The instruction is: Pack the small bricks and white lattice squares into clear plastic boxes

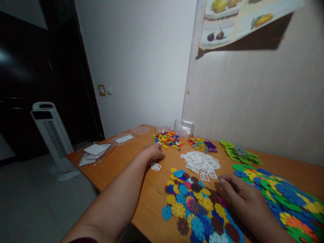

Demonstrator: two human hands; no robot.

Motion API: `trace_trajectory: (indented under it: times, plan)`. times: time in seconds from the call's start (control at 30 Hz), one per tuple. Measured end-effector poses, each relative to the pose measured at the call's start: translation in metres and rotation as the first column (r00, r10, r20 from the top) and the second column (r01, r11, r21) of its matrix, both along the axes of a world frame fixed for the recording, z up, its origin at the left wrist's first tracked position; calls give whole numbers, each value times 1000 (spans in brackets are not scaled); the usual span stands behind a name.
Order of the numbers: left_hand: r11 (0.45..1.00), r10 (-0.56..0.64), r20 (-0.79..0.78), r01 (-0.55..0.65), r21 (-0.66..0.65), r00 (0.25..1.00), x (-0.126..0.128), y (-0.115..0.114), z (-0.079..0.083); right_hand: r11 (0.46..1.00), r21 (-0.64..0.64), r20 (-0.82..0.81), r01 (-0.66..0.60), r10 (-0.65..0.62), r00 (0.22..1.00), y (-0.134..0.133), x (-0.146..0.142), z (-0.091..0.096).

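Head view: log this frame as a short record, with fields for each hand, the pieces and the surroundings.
Left hand: near small bright bricks, loose white lattice pieces just below it; grip unclear
Right hand: beside white lattice pile; grip unclear
Between forearms: multicoloured notched discs
Far right: bright green pieces, another disc pile
Back of table: clear plastic container
Floor, left: white tower appliance
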State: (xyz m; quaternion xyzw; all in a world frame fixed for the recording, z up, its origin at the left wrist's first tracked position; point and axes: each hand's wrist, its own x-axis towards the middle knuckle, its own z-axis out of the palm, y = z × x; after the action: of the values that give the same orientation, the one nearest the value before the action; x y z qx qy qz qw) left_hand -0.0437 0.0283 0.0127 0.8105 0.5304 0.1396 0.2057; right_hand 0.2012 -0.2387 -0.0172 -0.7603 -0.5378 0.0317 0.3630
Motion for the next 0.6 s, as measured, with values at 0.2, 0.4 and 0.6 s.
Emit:
trace_trajectory:
  times: [0.2,0.4,0.6]
  plan:
    - [999,32,-59,-32,12,998,6,2,-3,1000,-13,2,12,-12,1000,1,1,-2]
    - [997,9,166,4,-79,986,9,7,-13,1000,-19,-15,0,0,1000,1,0,0]
    - [929,-12,662,254,-271,750,30,-16,-3,999,-1,-28,-35,35,999,1,-2,0]
